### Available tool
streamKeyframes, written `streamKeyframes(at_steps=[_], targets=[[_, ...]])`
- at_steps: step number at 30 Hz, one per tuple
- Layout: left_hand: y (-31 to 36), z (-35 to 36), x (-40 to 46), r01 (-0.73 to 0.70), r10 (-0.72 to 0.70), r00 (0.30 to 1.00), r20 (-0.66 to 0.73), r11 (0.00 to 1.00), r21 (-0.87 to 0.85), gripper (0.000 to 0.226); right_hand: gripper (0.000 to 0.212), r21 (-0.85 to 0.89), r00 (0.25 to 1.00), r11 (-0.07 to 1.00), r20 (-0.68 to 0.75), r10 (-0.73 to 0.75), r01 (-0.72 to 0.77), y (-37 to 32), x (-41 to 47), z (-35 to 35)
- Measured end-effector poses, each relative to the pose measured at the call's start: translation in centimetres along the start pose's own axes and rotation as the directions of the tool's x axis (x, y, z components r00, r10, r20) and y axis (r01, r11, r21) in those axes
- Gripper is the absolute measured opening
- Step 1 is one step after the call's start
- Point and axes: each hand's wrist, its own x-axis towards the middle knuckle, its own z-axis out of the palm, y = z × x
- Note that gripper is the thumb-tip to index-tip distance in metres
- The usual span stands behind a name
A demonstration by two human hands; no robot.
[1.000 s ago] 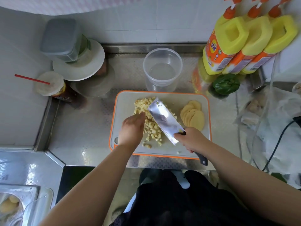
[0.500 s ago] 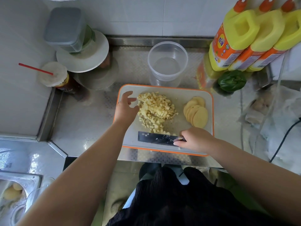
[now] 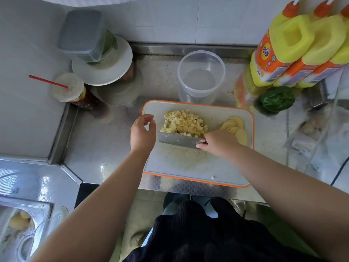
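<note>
A white cutting board with an orange rim [image 3: 190, 167] lies on the steel counter. A heap of small yellow potato cubes [image 3: 186, 123] sits at its far middle, and several round potato slices [image 3: 236, 129] overlap at its right. My right hand [image 3: 219, 143] grips the handle of a cleaver [image 3: 177, 141], whose blade lies across the board against the near side of the cubes. My left hand [image 3: 142, 132] hovers at the board's left edge beside the heap, fingers loosely curled, holding nothing.
A clear plastic tub [image 3: 201, 74] stands just behind the board. Yellow detergent bottles [image 3: 290, 48] and a green pepper [image 3: 276, 99] crowd the right. A stacked plate with a grey-lidded box [image 3: 98, 59] and a drink cup with a red straw [image 3: 69, 91] stand left. A sink [image 3: 20, 224] lies at lower left.
The cleaver has swept from the board's near edge up against the cubes, pushing them into a tighter heap. My left hand lifted off the pile and moved to the board's left edge.
</note>
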Motion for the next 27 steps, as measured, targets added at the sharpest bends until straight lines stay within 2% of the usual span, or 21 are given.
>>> streamKeyframes(at_steps=[6, 9, 11, 12, 13, 14, 15, 16, 17, 19, 21, 22, 27], targets=[[1.2, -0.4, -0.1, -0.004, 0.004, 1.000, -0.012, 1.000, 0.015, 0.017, 0.046, 0.046, 1.000, 0.999, 0.012, 0.022, -0.022, -0.7, -0.5, -1.0], [1.6, -0.8, -0.2, -0.039, 0.040, 0.999, -0.024, 0.998, 0.039, 0.023, 0.043, 0.140, 1.000, 0.990, -0.017, -0.001, 0.003, -0.8, -2.0, -1.7], [2.0, -0.8, -0.7, -0.101, 0.101, 0.995, -0.003, 0.993, 0.068, 0.028, 0.039, 0.175, 1.000, 0.984, -0.030, 0.006, -0.001, -0.9, -3.0, -2.3], [2.3, -0.9, -1.0, -0.203, 0.204, 0.979, -0.001, 0.974, 0.104, 0.030, 0.038, 0.184, 1.000, 0.983, -0.026, 0.013, -0.008, -1.0, -3.4, -2.6], [2.5, -1.0, -1.4, -0.358, 0.362, 0.932, 0.008, 0.920, 0.158, 0.032, 0.036, 0.193, 1.000, 0.981, -0.018, 0.019, -0.015, -1.1, -3.8, -2.8], [2.7, -1.0, -1.9, -0.530, 0.533, 0.845, 0.049, 0.820, 0.214, 0.035, 0.035, 0.208, 1.000, 0.978, -0.012, 0.024, -0.021, -1.2, -4.1, -3.0], [2.8, -0.8, -2.5, -0.684, 0.679, 0.724, 0.120, 0.685, 0.251, 0.039, 0.034, 0.225, 1.000, 0.974, -0.010, 0.025, -0.022, -1.3, -4.3, -3.2], [2.8, -0.5, -3.3, -0.791, 0.767, 0.605, 0.213, 0.550, 0.268, 0.045, 0.032, 0.234, 1.000, 0.972, -0.014, 0.023, -0.019, -1.4, -4.5, -3.3], [2.9, 0.0, -4.1, -0.852, 0.796, 0.517, 0.315, 0.442, 0.281, 0.052, 0.032, 0.231, 1.000, 0.973, -0.022, 0.018, -0.012, -1.5, -4.7, -3.5], [2.9, 1.0, -5.4, -0.897, 0.749, 0.430, 0.504, 0.294, 0.329, 0.073, 0.035, 0.197, 0.999, 0.980, -0.046, 0.006, 0.004, -1.8, -5.0, -3.8], [2.8, 2.1, -5.9, -0.899, 0.650, 0.419, 0.634, 0.199, 0.390, 0.093, 0.044, 0.174, 0.997, 0.985, -0.083, 0.005, 0.009, -2.1, -5.1, -3.9], [2.8, 2.5, -5.8, -0.894, 0.604, 0.430, 0.671, 0.184, 0.408, 0.102, 0.045, 0.178, 0.995, 0.984, -0.098, 0.013, 0.005, -2.1, -5.2, -3.9], [3.3, 3.6, -5.0, -0.825, 0.465, 0.559, 0.687, 0.223, 0.520, 0.118, 0.037, 0.195, 0.992, 0.981, -0.119, 0.028, -0.005, -1.5, -5.9, -3.9]])
